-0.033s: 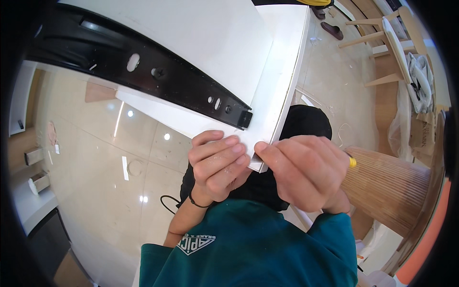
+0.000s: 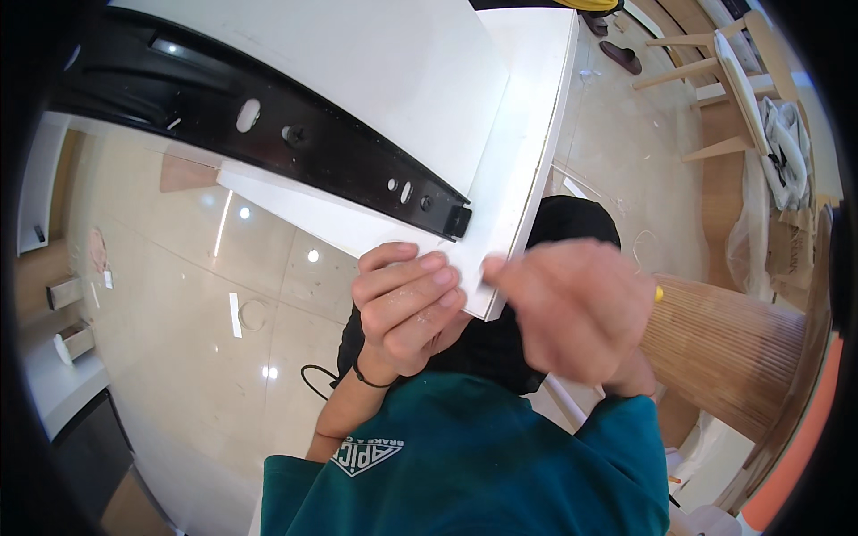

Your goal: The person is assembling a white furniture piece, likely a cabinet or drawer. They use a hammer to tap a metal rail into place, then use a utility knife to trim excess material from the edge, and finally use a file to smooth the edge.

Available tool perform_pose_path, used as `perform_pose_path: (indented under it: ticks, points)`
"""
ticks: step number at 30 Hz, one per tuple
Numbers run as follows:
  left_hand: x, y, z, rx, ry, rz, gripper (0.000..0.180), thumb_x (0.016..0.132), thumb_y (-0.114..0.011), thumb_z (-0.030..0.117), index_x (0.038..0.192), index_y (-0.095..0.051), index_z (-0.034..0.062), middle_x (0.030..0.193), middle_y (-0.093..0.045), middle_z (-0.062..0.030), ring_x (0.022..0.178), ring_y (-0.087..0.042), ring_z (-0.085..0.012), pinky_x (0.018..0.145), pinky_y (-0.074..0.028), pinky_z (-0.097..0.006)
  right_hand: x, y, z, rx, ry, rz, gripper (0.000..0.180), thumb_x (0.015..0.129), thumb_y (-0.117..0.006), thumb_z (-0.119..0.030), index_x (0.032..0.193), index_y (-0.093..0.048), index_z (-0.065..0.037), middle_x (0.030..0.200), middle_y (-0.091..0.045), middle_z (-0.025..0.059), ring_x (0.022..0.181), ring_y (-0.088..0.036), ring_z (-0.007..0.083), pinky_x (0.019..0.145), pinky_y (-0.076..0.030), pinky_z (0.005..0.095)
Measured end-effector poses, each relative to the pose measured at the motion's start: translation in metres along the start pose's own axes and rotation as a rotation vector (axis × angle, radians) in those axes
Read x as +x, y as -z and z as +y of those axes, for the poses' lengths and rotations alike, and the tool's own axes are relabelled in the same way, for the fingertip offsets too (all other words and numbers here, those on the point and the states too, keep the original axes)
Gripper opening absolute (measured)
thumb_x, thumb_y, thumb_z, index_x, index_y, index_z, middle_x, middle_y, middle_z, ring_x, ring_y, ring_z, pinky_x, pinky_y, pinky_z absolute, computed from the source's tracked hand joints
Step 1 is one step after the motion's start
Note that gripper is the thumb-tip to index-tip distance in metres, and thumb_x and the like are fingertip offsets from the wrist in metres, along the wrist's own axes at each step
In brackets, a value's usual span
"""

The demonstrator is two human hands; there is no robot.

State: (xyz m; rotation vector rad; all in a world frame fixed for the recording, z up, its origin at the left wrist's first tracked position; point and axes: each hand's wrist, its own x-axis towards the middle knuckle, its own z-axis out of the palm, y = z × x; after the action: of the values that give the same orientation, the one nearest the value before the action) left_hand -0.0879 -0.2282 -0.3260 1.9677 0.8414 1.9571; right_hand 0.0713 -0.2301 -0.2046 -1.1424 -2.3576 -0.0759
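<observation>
My left hand (image 2: 407, 308) grips the white panel (image 2: 429, 80)'s near corner below the black slide rail (image 2: 295, 134); my right hand (image 2: 572, 308), blurred, has shifted slightly, grip unclear.

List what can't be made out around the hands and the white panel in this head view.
- Right hand: motion-blurred, so its grip and the yellow-tipped thing behind it stay unclear.
- White panel: its near corner is covered by the left hand; its far end is cut off by the top edge.
- Black metal rail: its left end fades into the dark fisheye rim.
</observation>
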Motion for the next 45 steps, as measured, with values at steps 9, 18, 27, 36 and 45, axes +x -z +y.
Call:
perform_pose_path:
  ticks: [9, 18, 27, 36, 45]
  points:
    - [0.007, 0.008, -0.012, 0.106, -0.028, -0.151, 0.050, 0.072, -0.087, 0.019, 0.107, -0.052, 0.0108, 0.106, -0.055, -0.0033, 0.101, -0.058, -0.0214, 0.092, -0.052, -0.041, 0.027, -0.038, 0.074, -0.151, -0.088, 0.346, 0.026, 0.073, -0.069, 0.002, 0.097, -0.069, -0.006, 0.087, -0.063, 0.0076, 0.067, -0.062, 0.0213, 0.054, -0.048, 0.0298]
    - [0.002, -0.004, -0.008, 0.010, 0.064, 0.037, 0.032, 0.077, -0.081, 0.013, 0.100, -0.060, 0.0113, 0.104, -0.064, -0.0033, 0.100, -0.061, -0.0223, 0.089, -0.052, -0.041, -0.001, -0.023, 0.010, -0.098, 0.011, 0.168, 0.028, 0.071, -0.067, 0.004, 0.097, -0.073, -0.004, 0.081, -0.061, 0.0062, 0.063, -0.061, 0.0190, 0.052, -0.048, 0.0285]
    - [0.008, 0.003, -0.012, 0.096, 0.004, -0.078, 0.050, 0.066, -0.091, 0.017, 0.101, -0.056, 0.0098, 0.103, -0.055, -0.0030, 0.100, -0.058, -0.0199, 0.094, -0.053, -0.037, 0.002, -0.010, 0.031, 0.108, -0.197, 0.320, 0.023, 0.080, -0.064, 0.011, 0.097, -0.071, -0.003, 0.089, -0.064, 0.0117, 0.074, -0.060, 0.0192, 0.062, -0.049, 0.0273]
    - [0.009, 0.001, -0.010, 0.159, 0.007, -0.111, 0.054, 0.066, -0.091, 0.017, 0.104, -0.054, 0.0121, 0.103, -0.054, -0.0020, 0.100, -0.058, -0.0178, 0.095, -0.053, -0.035, 0.036, -0.035, 0.081, -0.152, -0.113, 0.402, 0.017, 0.083, -0.069, 0.002, 0.098, -0.070, -0.005, 0.085, -0.062, 0.0059, 0.069, -0.061, 0.0186, 0.058, -0.047, 0.0267]
    - [0.009, 0.004, -0.008, 0.152, -0.002, -0.125, 0.051, 0.070, -0.088, 0.018, 0.106, -0.052, 0.0115, 0.104, -0.053, -0.0026, 0.101, -0.059, -0.0181, 0.095, -0.053, -0.036, 0.015, -0.040, 0.057, -0.138, -0.062, 0.369, 0.025, 0.073, -0.069, 0.005, 0.096, -0.071, -0.005, 0.082, -0.061, 0.0066, 0.061, -0.059, 0.0196, 0.052, -0.047, 0.0286]
